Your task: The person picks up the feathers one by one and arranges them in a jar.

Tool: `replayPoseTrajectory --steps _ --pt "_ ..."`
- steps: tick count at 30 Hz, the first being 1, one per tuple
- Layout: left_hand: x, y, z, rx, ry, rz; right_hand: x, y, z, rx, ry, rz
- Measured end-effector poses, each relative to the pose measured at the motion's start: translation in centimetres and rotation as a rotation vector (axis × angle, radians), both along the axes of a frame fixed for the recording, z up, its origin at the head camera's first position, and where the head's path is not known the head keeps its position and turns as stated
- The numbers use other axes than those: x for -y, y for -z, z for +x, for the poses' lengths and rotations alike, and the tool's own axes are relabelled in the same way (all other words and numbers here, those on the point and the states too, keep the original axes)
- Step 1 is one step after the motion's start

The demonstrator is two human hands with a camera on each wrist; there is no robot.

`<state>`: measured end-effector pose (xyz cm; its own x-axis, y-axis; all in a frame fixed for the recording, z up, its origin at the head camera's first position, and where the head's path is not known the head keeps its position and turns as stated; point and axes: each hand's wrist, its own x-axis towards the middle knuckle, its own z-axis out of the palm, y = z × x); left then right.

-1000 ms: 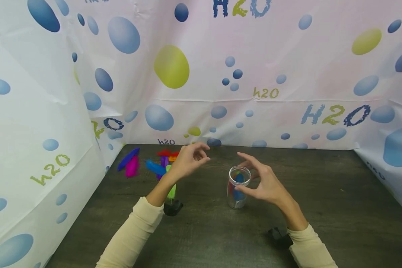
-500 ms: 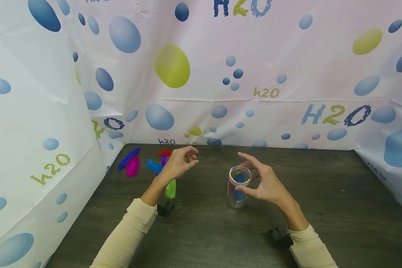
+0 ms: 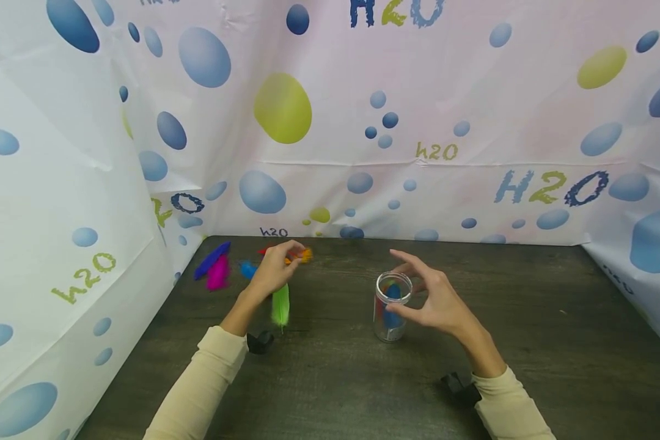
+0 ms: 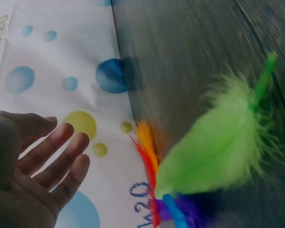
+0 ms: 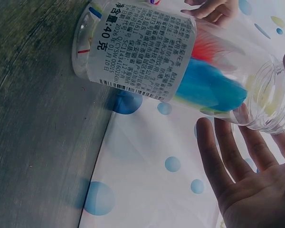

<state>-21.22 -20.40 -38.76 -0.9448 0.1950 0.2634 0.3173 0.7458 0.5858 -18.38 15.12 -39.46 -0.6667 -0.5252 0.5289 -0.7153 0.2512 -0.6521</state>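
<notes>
My left hand (image 3: 274,267) hovers over loose feathers at the left, fingers loosely bent, nothing in its grasp. A green feather (image 3: 280,305) lies below it; an orange feather (image 3: 306,255) shows just beyond its fingertips. A blue feather (image 3: 248,270) and a red feather (image 3: 263,250) are partly covered by the hand. In the left wrist view, a purple feather (image 4: 194,211) shows too. My right hand (image 3: 437,302) holds the upper part of an upright clear jar (image 3: 382,330), thumb and fingers on opposite sides. Inside are a blue feather (image 5: 211,88) and a red feather (image 5: 209,47).
Farther left on the dark table (image 3: 330,379) lie a dark blue feather (image 3: 211,260) and a magenta feather (image 3: 217,273). A white sheet (image 3: 341,73) printed with blue and green spots rises behind the table and along its sides. The jar carries a printed label (image 5: 137,47).
My left hand has moved leftward, away from the jar and back over the feathers. The orange feather now shows beyond its fingertips. The right hand and jar have stayed in place.
</notes>
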Motion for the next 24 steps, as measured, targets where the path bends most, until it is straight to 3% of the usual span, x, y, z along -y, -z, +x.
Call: replayPoseTrajectory --steps 9,24 --pt "1.6 0.5 -0.5 0.051 -0.080 -0.027 -0.1 0.0 0.0 0.005 0.008 0.005" --pt "3.8 2.4 -1.2 0.111 -0.157 -0.095 -0.1 0.2 -0.2 0.005 0.002 0.002"
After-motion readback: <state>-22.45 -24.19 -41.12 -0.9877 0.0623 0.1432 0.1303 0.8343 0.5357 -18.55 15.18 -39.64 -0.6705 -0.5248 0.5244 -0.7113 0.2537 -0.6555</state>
